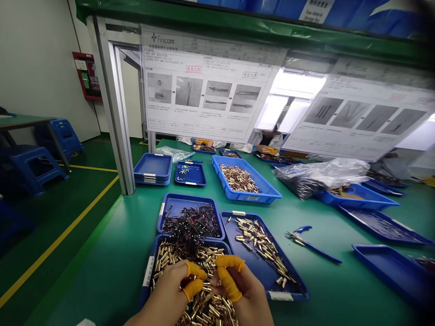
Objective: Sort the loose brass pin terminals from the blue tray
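My left hand and my right hand are close together above a blue tray of loose brass tubes. Yellow finger cots cover the thumb and forefinger of each. Both hands are pinched; whatever lies between the fingertips is too small and hidden to make out. Behind them, a second blue tray carries a heap of thin black and red wires, some spilling over its near edge onto the tubes. To the right, another blue tray contains brass tubes with dark wires attached.
Blue-handled pliers lie on the green table to the right. Farther back are a large blue bin of brass parts, stacked trays and a plastic bag. A metal post rises at left. Across the table, other people's gloved hands work.
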Available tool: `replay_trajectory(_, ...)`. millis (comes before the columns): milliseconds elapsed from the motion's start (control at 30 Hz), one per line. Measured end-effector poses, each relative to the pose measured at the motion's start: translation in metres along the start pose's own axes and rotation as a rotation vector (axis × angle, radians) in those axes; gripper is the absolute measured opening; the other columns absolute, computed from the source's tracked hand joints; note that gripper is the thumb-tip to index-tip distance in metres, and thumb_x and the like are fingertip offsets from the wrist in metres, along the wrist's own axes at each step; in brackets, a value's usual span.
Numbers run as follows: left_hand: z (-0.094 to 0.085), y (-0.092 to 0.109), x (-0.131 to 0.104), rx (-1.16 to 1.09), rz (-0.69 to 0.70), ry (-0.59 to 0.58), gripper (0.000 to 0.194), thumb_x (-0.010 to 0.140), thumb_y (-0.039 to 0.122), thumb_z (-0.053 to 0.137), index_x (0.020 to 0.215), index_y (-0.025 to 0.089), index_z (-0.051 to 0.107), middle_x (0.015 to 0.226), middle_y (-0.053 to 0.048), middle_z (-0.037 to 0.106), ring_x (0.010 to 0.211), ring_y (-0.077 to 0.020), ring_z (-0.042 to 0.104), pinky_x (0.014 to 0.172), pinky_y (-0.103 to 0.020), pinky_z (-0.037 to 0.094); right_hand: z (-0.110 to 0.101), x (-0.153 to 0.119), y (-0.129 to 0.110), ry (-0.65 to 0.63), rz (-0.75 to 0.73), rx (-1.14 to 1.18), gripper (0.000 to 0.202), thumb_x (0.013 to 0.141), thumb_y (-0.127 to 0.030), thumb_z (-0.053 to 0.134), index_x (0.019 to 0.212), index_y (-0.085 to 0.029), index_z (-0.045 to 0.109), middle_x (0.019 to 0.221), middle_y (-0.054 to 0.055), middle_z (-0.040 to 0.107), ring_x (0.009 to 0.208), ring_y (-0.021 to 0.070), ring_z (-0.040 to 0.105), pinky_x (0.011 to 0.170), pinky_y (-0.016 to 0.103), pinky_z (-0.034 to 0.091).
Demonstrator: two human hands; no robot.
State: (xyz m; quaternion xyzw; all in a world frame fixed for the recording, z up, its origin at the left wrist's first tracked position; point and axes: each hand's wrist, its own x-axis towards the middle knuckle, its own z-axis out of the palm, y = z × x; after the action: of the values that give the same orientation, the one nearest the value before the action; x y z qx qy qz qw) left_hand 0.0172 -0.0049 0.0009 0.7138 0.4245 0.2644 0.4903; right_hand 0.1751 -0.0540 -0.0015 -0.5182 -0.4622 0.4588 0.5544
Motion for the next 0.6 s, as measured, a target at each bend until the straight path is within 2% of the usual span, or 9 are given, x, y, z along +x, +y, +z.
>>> replay_trajectory(67, 0.001, 0.001, 0.000, -0.048, -0.004, 0.033, 0.019, 0.075, 0.016, 0.053, 0.088, 0.018, 0.066, 0.089, -0.006, 0.065, 0.083, -0.0220, 0.058, 0.074, -0.030, 0.044, 0.004, -0.001, 0.003, -0.003, 0.028, -0.003, 0.014, 0.076, -0.033, 0.063, 0.084, -0.022, 0.062, 0.071, 0.002, 0.067, 0.070, 0.0198, 0.066, 0.065, 0.029, 0.056)
replay_trajectory(167, 0.000, 0.002, -0.001, -0.107, 0.006, 0.085, 0.018, 0.075, 0.019, 0.052, 0.087, 0.018, 0.065, 0.086, -0.006, 0.064, 0.078, -0.0214, 0.057, 0.070, -0.030, 0.043, 0.007, -0.002, 0.009, -0.006, -0.022, -0.149, 0.014, 0.074, -0.029, 0.065, 0.084, -0.020, 0.063, 0.077, 0.005, 0.068, 0.072, 0.0215, 0.066, 0.063, 0.029, 0.056)
replay_trajectory(333, -0.001, 0.002, -0.003, -0.024, 0.081, 0.124, 0.014, 0.075, 0.021, 0.050, 0.072, 0.017, 0.063, 0.074, -0.005, 0.058, 0.069, -0.0189, 0.052, 0.062, -0.027, 0.040, 0.009, -0.003, 0.016, -0.056, -0.141, -0.424, 0.002, 0.074, -0.020, 0.057, 0.074, -0.020, 0.059, 0.068, 0.003, 0.065, 0.062, 0.0184, 0.063, 0.053, 0.024, 0.051)
replay_trajectory(467, -0.001, 0.002, -0.002, -0.083, 0.084, 0.087, 0.012, 0.071, 0.019, 0.051, 0.066, 0.016, 0.061, 0.067, -0.002, 0.055, 0.063, -0.0168, 0.050, 0.058, -0.026, 0.038, 0.014, -0.002, 0.015, -0.182, -0.113, -0.304, 0.009, 0.078, -0.020, 0.048, 0.070, -0.021, 0.050, 0.047, -0.004, 0.058, 0.044, 0.0133, 0.059, 0.046, 0.021, 0.046)
replay_trajectory(533, 0.000, 0.001, -0.001, -0.209, 0.053, 0.061, 0.009, 0.069, 0.019, 0.052, 0.068, 0.016, 0.061, 0.067, -0.001, 0.055, 0.063, -0.0160, 0.050, 0.058, -0.025, 0.039, 0.016, -0.002, 0.011, -0.241, -0.070, -0.196, 0.015, 0.082, -0.030, 0.048, 0.071, -0.021, 0.047, 0.043, -0.005, 0.056, 0.039, 0.0122, 0.057, 0.043, 0.021, 0.047)
replay_trajectory(600, 0.000, 0.001, 0.000, -0.332, 0.011, 0.044, 0.009, 0.068, 0.021, 0.054, 0.069, 0.015, 0.060, 0.065, -0.001, 0.055, 0.061, -0.0148, 0.050, 0.057, -0.025, 0.040, 0.017, -0.002, 0.006, -0.291, -0.014, -0.065, 0.027, 0.085, -0.046, 0.046, 0.073, -0.022, 0.044, 0.048, -0.004, 0.058, 0.041, 0.0124, 0.059, 0.045, 0.023, 0.049)
